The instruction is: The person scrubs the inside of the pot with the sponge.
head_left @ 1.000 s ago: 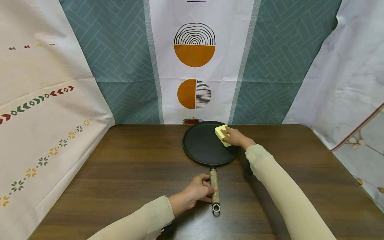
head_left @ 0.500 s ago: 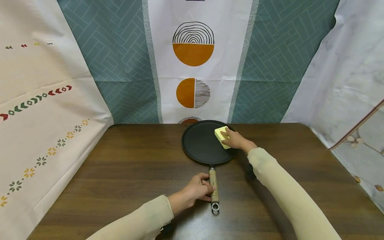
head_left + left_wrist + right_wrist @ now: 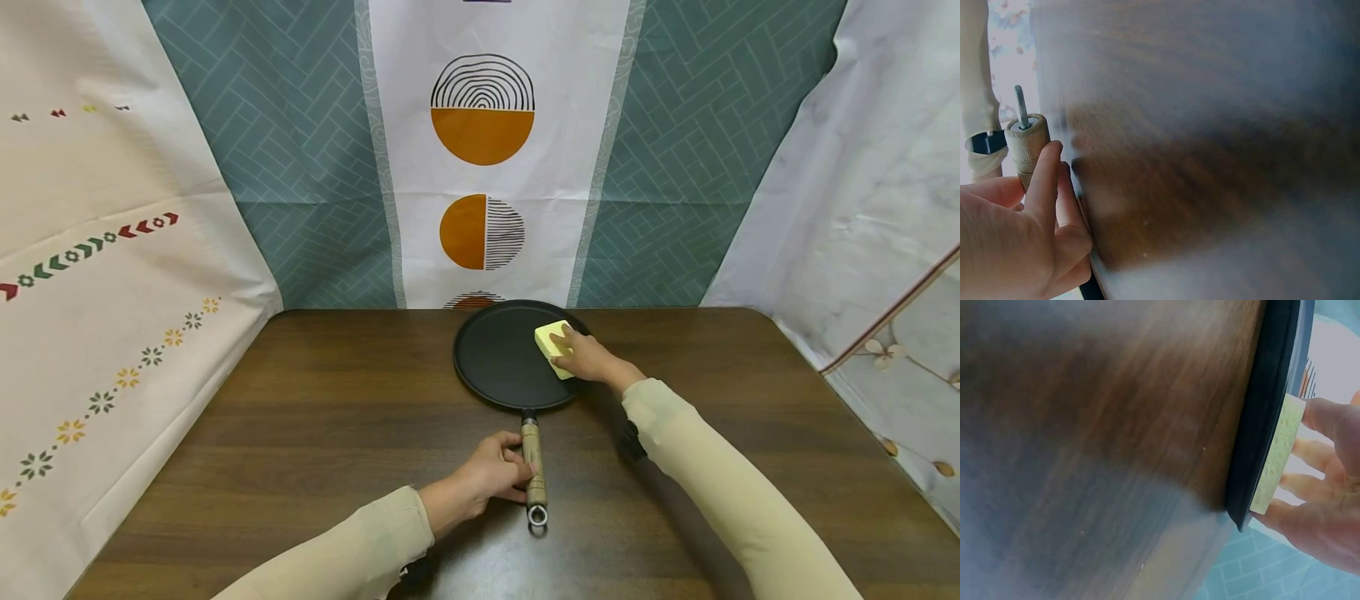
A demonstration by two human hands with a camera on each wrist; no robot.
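From the head view, my right hand (image 3: 588, 357) lies flat-fingered on a yellow sponge (image 3: 552, 347), pressing it onto the right part of the black flat pan (image 3: 502, 358). The pan sits near the far edge of the dark wooden table (image 3: 300, 417), with its wooden handle (image 3: 533, 457) pointing back toward me. My left hand (image 3: 491, 477) is curled around that handle, steadying it. I judge the wiping to be under way: the sponge covers only the right side, and the middle and left of the pan lie bare beyond it. The pan looks evenly dark, so I cannot tell which parts are already clean.

From the left wrist view, my fingers (image 3: 1044, 181) wrap the handle (image 3: 1025, 147) just below its end, where a metal pin sticks out. The table fills the rest, blurred.

From the right wrist view, the sponge (image 3: 1275, 453) lies against the pan's top face, next to its dark rim (image 3: 1266, 406), with my straight fingers (image 3: 1325, 419) spread on it.

The table is dark brown wood grain. Patterned cloths hang all round: teal herringbone (image 3: 300, 142) with a white strip of orange half-circles (image 3: 483, 133) behind, a cream cloth (image 3: 97, 275) with flowers on the left, and a pale one (image 3: 862, 183) on the right.
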